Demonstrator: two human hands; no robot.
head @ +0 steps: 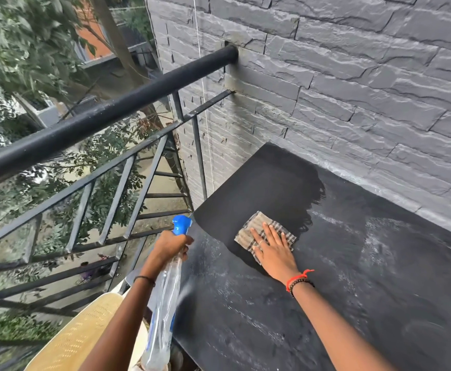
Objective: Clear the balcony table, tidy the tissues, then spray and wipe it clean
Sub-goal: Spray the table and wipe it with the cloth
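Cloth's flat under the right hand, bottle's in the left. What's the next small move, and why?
Probably draw the cloth with the right hand toward you, into the grey, streaked part of the table. The far corner looks dark and wiped; the near side shows dusty smears. The left hand grips the spray bottle, out of the way.

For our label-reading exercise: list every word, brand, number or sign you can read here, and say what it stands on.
No text can be read.
Bottle: a blue strip down its side, perhaps a label, too blurred to read.
Cloth, table, wall: no print shows.
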